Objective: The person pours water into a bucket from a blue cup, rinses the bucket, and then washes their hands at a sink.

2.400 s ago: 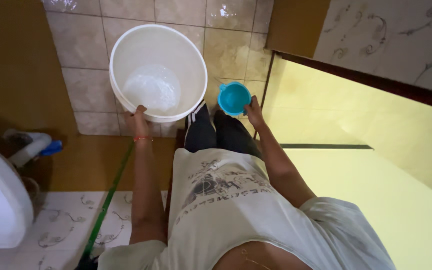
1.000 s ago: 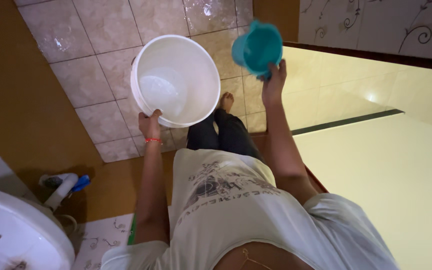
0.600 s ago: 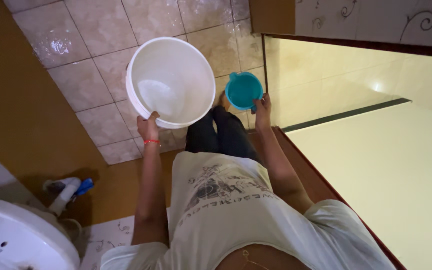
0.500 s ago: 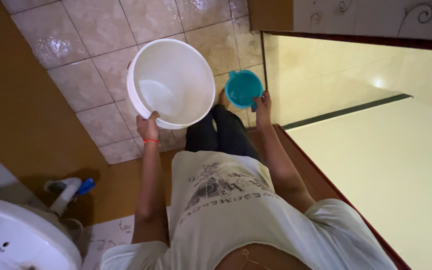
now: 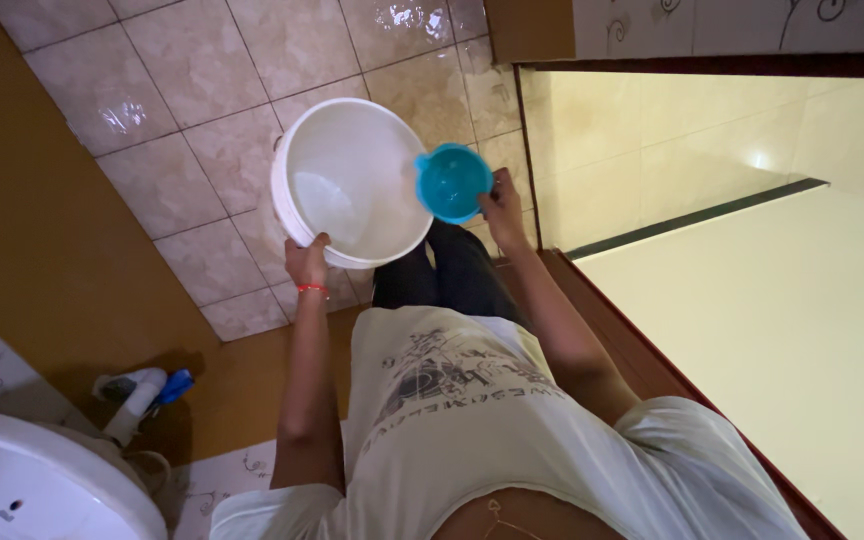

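I stand looking down my white shirt at a tiled floor. My left hand (image 5: 307, 262) grips the near rim of a large white bucket (image 5: 342, 160) that has a little water at its bottom. In my right hand (image 5: 503, 207) is a small blue plastic mug (image 5: 451, 183), held by its side. The mug hangs over the bucket's right rim, its mouth facing up toward me.
Beige floor tiles (image 5: 152, 120) lie beyond the bucket, with a brown strip nearer me. A white basin (image 5: 42, 490) sits at the lower left, and a white bottle with a blue cap (image 5: 142, 390) lies beside it. A pale yellow wall (image 5: 752, 300) fills the right.
My right hand had lifted the blue mug high, then lowered it beside the bucket, and now it has moved left over the bucket's rim. The bucket stays held in my left hand.
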